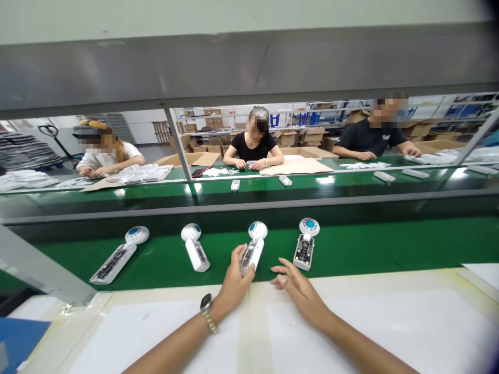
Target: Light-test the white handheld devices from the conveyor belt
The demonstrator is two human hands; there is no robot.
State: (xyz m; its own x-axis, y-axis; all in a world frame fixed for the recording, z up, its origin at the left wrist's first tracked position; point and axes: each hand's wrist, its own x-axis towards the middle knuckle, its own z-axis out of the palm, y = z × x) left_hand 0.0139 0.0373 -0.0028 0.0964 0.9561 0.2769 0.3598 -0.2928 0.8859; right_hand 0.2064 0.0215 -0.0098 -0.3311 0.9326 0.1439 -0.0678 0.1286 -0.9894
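Fingers and thumb of my left hand (235,280) are closed round the lower part of a white device (255,251) with a round head and blue centre. My right hand (295,286) is apart from it, fingers spread, holding nothing. Just beyond those fingers lies a device with an exposed circuit board (303,251). To the left of my left hand are a tilted white device (198,254) and, farther left, a longer one showing its dark board (114,264). All of them rest on the green surface (374,244).
A white worktop (366,322) edges the green surface on my side. A slanted metal post (42,265) stands at left. Beyond the rail (312,205), three people sit among white parts and cardboard; small white casings (286,181) lie there. A shelf (234,62) hangs overhead.
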